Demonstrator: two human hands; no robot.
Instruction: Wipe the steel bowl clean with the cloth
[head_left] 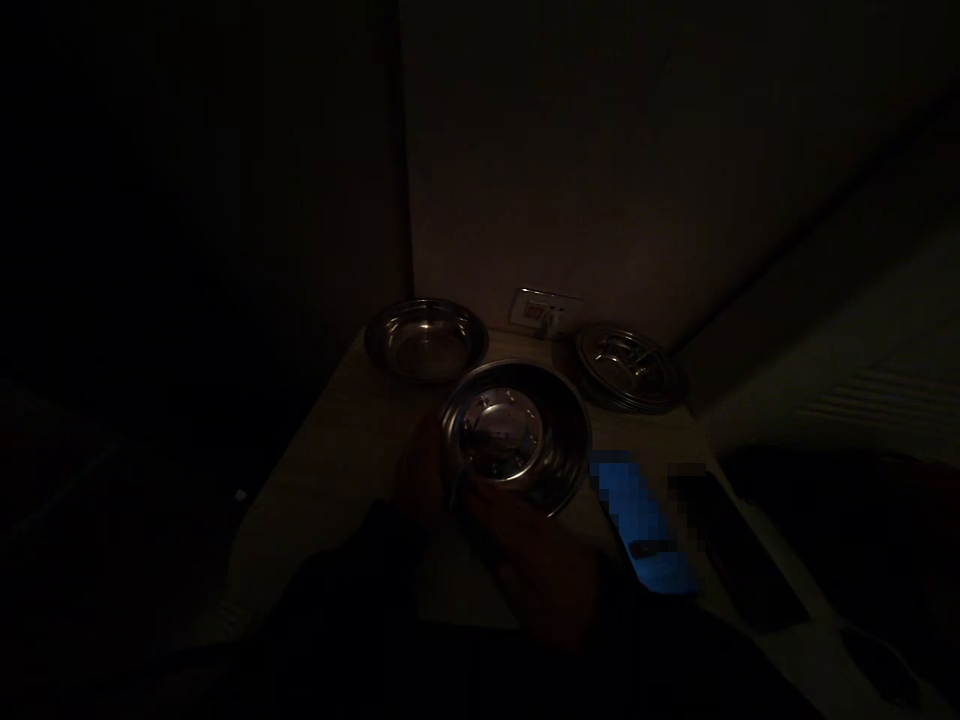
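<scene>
The scene is very dark. A steel bowl (pixel 517 430) is tilted toward me over a small wooden table (pixel 337 480). My left hand (pixel 420 470) is pressed against the bowl's left rim. My right hand (pixel 536 560) is closed on its lower rim from below. Both hands are dim and their fingers are hard to make out.
A second steel bowl (pixel 426 340) sits at the table's back left. A stack of steel plates (pixel 628 368) stands at the back right. A wall socket (pixel 544 310) is behind them. A glowing blue phone (pixel 645 525) and a dark flat object (pixel 739 550) lie to the right.
</scene>
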